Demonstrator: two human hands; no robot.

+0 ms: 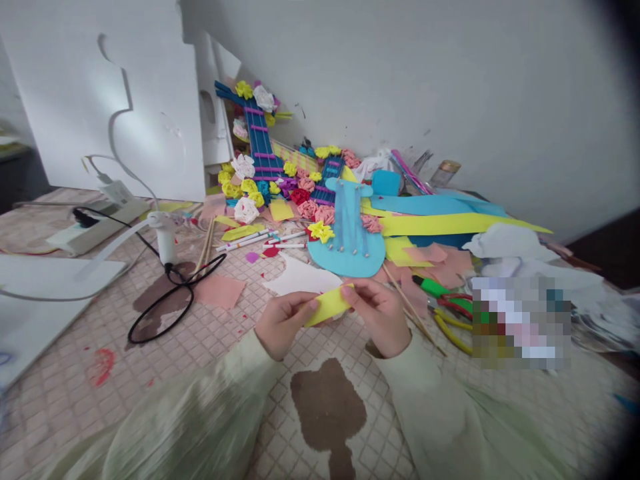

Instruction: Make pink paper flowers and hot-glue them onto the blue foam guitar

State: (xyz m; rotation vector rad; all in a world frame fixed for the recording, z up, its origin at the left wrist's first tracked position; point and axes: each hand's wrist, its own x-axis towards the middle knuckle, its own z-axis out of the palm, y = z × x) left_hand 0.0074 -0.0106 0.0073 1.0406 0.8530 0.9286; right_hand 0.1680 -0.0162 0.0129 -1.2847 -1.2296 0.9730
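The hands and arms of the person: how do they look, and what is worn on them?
Both hands, left hand and right hand, are bare: no gloves, and no rings or watch that I can see. Both arms wear loose, pale greenish-cream long sleeves that end at the wrists. The fabric looks thin and slightly blurred.

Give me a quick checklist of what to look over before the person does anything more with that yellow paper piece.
1. Grip: left hand and right hand both pinch the small yellow paper piece, one at each end: ok.
2. Paper lifted above the beige checked table cover: ok.
3. Green and yellow handled pliers lie close beside the right hand, apart from it: ok.
4. Thin wooden stick runs just by the right hand: cannot tell if it touches.
5. White glue gun stands upright, well to the left, its black cable looped on the table: ok.
6. Whether the paper is folded or creased: cannot tell.
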